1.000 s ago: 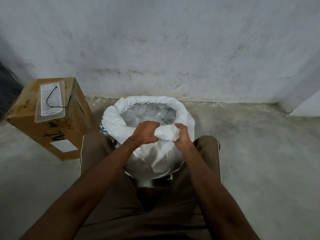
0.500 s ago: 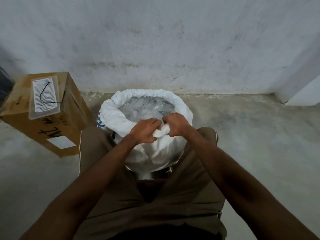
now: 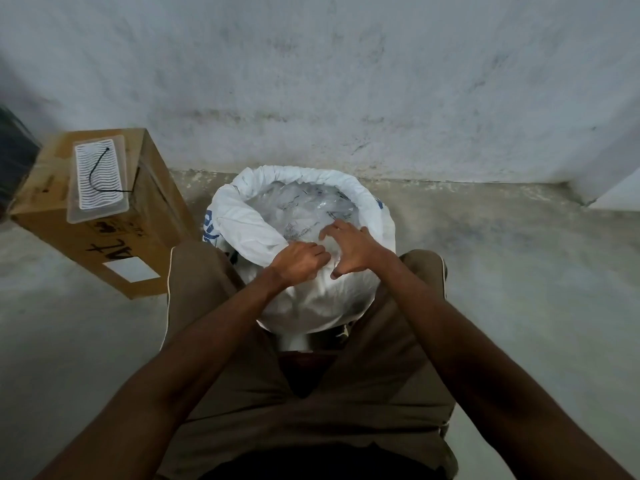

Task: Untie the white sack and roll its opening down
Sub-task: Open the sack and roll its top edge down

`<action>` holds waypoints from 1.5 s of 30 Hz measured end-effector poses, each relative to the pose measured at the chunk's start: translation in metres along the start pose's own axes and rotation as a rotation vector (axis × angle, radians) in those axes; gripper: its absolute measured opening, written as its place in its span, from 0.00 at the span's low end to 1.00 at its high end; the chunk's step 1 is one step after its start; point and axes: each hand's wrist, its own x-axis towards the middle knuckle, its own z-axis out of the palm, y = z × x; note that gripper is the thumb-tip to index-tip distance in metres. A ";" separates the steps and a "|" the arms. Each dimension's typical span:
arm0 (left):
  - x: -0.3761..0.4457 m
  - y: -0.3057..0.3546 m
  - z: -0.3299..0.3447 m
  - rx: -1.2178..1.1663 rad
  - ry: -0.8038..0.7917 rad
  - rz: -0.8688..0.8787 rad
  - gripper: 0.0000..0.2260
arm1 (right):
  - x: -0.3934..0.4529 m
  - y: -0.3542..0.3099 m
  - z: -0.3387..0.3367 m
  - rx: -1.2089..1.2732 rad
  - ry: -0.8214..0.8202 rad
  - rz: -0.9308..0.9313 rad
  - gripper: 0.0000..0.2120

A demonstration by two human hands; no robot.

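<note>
Head view, centre of the frame: the fingers point(image 3: 322, 255) of the left hand point(image 3: 299, 263) are curled together and pinch the near rim of the white sack point(image 3: 311, 299), knuckles up. Just to the right, the right hand point(image 3: 353, 249) has its fingers point(image 3: 332, 230) spread apart, reaching over the rim toward the clear plastic liner point(image 3: 304, 209) inside, with the thumb pointing down against the sack's white fabric (whether it actually presses the cloth I cannot tell). The two hands nearly touch.

The sack stands on the concrete floor point(image 3: 519, 271) between the person's knees, in brown trousers point(image 3: 381, 375), its mouth open and its edge already rolled into a thick ring around the top; blue print shows on its left side. Crumpled transparent plastic fills the opening.

At the left of the frame a cardboard box point(image 3: 114, 244) rests on the floor, tilted, near the sack but apart from it. On its top lies a clear plastic packet point(image 3: 98, 180) holding a white ribbed item and a black cord. A stained pale wall point(image 3: 346, 81) fills the upper frame.
</note>
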 end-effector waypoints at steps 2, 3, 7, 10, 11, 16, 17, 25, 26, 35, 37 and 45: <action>-0.001 0.001 0.005 0.078 0.109 0.137 0.07 | 0.004 -0.001 -0.002 -0.036 -0.065 -0.004 0.31; -0.002 0.002 0.004 0.057 0.134 0.158 0.08 | 0.004 -0.001 0.000 -0.044 -0.066 0.016 0.28; -0.018 -0.009 -0.004 -0.332 0.103 -0.133 0.23 | 0.000 -0.005 0.018 -0.123 0.033 0.071 0.23; -0.036 -0.040 -0.009 -0.184 -0.130 -0.313 0.34 | -0.009 -0.006 0.043 -0.245 0.123 0.073 0.23; -0.040 -0.049 -0.011 -0.124 -0.264 -0.341 0.32 | -0.012 -0.009 0.053 -0.270 0.147 0.058 0.24; -0.041 -0.054 -0.013 0.063 -0.442 -0.259 0.14 | -0.007 -0.013 0.059 -0.221 0.081 0.049 0.29; -0.042 -0.054 -0.010 0.117 -0.433 -0.214 0.14 | -0.002 -0.011 0.052 -0.193 0.031 0.051 0.32; -0.070 -0.048 0.024 0.286 -0.076 0.078 0.09 | 0.034 -0.027 0.034 0.230 -0.086 0.071 0.22; -0.068 -0.049 0.019 0.226 -0.107 0.074 0.10 | 0.035 -0.028 0.040 0.251 -0.036 0.043 0.19; -0.065 -0.107 -0.013 0.064 -0.468 -0.161 0.25 | 0.013 -0.031 0.085 -0.180 0.165 -0.201 0.12; -0.058 -0.112 -0.009 0.132 -0.463 -0.061 0.14 | 0.005 -0.035 0.103 -0.271 0.240 -0.218 0.12; -0.084 -0.103 0.033 0.329 0.039 0.175 0.12 | 0.036 -0.054 0.072 0.332 0.126 0.017 0.29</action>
